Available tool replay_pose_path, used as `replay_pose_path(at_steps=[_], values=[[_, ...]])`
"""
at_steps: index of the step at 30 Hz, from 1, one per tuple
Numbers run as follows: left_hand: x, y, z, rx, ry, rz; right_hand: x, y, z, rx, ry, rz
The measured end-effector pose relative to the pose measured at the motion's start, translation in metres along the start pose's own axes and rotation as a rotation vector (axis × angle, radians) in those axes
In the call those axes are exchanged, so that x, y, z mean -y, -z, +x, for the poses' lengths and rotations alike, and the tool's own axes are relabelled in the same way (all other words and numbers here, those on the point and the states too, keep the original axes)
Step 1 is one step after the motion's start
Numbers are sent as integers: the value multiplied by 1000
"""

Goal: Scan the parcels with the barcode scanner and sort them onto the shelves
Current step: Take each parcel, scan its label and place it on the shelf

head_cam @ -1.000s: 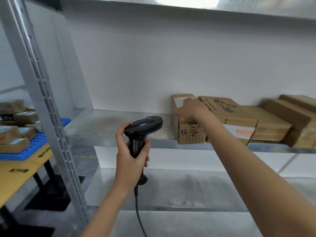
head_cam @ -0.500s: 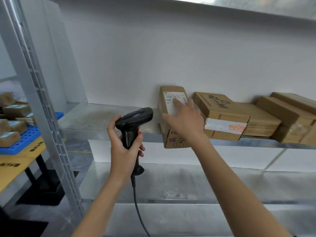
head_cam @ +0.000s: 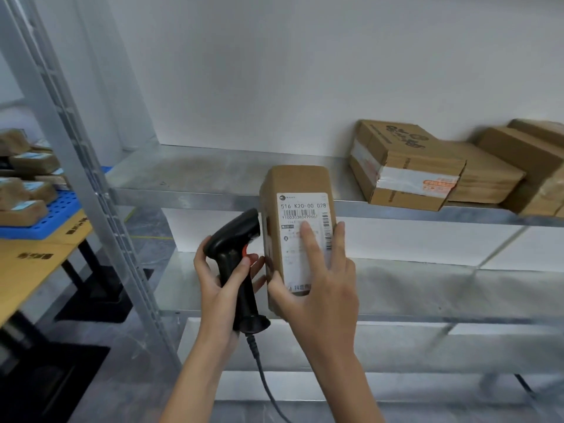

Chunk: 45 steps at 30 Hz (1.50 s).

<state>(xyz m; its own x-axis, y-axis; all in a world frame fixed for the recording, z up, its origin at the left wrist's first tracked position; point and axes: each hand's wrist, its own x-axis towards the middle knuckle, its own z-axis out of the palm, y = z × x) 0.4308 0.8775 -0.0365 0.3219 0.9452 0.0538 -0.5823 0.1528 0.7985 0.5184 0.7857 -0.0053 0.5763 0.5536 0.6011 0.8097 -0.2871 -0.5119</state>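
My right hand [head_cam: 320,282] holds a long brown cardboard parcel [head_cam: 294,184] in front of the shelving, its white barcode label [head_cam: 300,215] facing me; my thumb grips its left edge and my fingers lie across the label. My left hand [head_cam: 218,282] grips the handle of the black barcode scanner [head_cam: 238,239], whose head sits just left of the parcel. The scanner's cable hangs down between my forearms. Several brown parcels [head_cam: 406,166] lie on the upper metal shelf [head_cam: 198,178] at the right.
A grey upright post [head_cam: 76,166] of the rack stands at the left. Beyond it a yellow table [head_cam: 27,270] carries a blue tray [head_cam: 52,224] with several small parcels. A lower metal shelf [head_cam: 427,288] runs behind my hands.
My right hand has drawn the long parcel off the upper shelf, down and toward me. The left hand with the scanner has come close to the parcel's left side.
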Motion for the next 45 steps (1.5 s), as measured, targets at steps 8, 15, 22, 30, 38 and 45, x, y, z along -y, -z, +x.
replay_pose_path(at_steps=[8, 15, 22, 30, 38, 45], values=[[21, 41, -20, -9, 5, 98, -16, -15, -36, 131, -226, 414], [32, 64, -27, -14, 74, 118, -41, -17, -34, 446, -415, 833], [39, 66, -18, -2, 90, 139, -51, -36, -38, 532, -438, 981], [49, 63, -16, -24, 106, 185, -55, -55, -56, 307, -474, 898], [36, 62, -19, 128, -60, 473, -78, -60, -71, 193, -333, 408], [35, 67, -24, 164, -84, 612, -89, -59, -72, 54, -262, 309]])
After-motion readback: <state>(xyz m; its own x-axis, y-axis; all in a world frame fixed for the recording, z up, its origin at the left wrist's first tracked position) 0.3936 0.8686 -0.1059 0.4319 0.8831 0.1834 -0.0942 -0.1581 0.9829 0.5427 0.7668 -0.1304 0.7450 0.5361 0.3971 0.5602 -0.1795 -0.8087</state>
